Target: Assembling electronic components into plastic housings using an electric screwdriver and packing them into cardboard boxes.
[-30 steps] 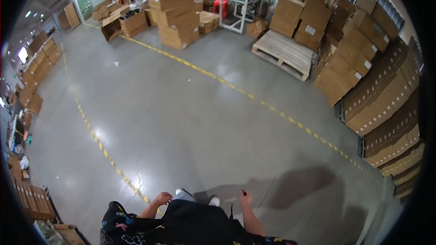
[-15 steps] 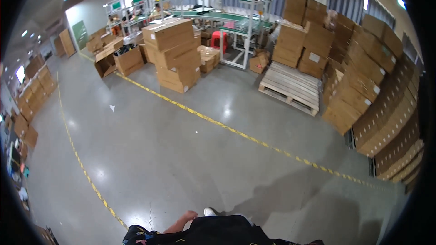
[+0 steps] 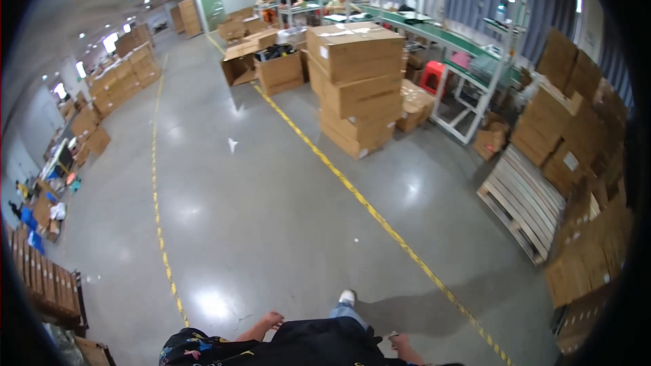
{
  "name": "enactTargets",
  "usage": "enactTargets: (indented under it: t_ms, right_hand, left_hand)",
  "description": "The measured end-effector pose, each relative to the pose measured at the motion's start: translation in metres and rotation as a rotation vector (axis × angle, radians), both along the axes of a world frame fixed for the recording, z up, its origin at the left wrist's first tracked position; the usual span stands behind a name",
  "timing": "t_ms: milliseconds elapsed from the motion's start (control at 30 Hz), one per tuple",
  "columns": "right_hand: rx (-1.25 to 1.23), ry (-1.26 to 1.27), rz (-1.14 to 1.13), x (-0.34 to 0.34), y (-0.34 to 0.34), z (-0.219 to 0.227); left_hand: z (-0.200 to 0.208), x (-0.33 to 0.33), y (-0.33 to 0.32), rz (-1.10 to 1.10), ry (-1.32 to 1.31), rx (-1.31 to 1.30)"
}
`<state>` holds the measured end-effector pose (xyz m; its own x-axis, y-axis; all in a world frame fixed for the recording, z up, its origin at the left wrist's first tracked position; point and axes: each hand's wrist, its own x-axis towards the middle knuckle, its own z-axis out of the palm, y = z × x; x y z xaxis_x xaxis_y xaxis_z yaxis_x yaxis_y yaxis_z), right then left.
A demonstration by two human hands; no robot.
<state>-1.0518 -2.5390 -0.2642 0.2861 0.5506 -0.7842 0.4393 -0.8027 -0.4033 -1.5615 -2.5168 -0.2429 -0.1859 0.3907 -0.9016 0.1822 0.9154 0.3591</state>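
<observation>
My left hand (image 3: 273,319) hangs low beside my dark patterned top, its fingers loosely bent and apart with nothing seen in them. On the other side, my right hand (image 3: 399,341) is small in view at the lower edge. Its fingers look closed, and a tiny light spot shows at the fingertips; what it is I cannot make out. Neither hand touches any of the boxes. One white shoe (image 3: 347,296) is stepping forward on the grey floor (image 3: 271,230) between my hands.
Yellow tape lines (image 3: 352,193) run along the floor on both sides. Stacked cartons (image 3: 359,61) stand ahead, near a green-topped workbench (image 3: 434,32) and red stool (image 3: 432,76). A wooden pallet (image 3: 521,196) and more cartons (image 3: 573,129) line the right. People sit far back.
The view has turned left, so boxes, bench and pallet sit farther right and the carton stack looks closer. My right hand has come into view. My front foot shows farther out.
</observation>
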Motion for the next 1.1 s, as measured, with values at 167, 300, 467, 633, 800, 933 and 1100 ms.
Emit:
enactTargets:
  t_ms: [167,300,467,633,800,933,1100]
  right_hand:
    - [0.256,-0.178,0.441,0.023,0.236,-0.057]
    - [0.483,-0.165,0.555,-0.119,0.444,0.038]
    - [0.534,0.081,0.549,-0.232,0.596,0.078]
    - [0.528,0.116,0.422,-0.284,0.653,0.104]
    - [0.751,0.096,0.072,-0.335,0.774,0.157]
    - [0.834,0.319,-0.102,-0.382,0.893,0.218]
    - [1.349,0.209,-0.368,-0.433,1.026,0.293]
  left_hand:
    - [0.038,-0.077,0.028,0.467,-0.032,0.055]
    - [0.015,-0.105,0.025,0.848,-0.105,0.101]
    - [-0.072,0.009,0.178,0.74,-0.373,0.453]
    - [-0.061,-0.138,0.317,0.497,-0.621,0.847]
    - [0.052,-0.209,0.68,0.088,0.05,0.485]
    - [0.131,-0.241,0.852,0.06,-0.09,0.613]
    - [0.102,-0.267,0.949,0.041,-0.22,0.456]
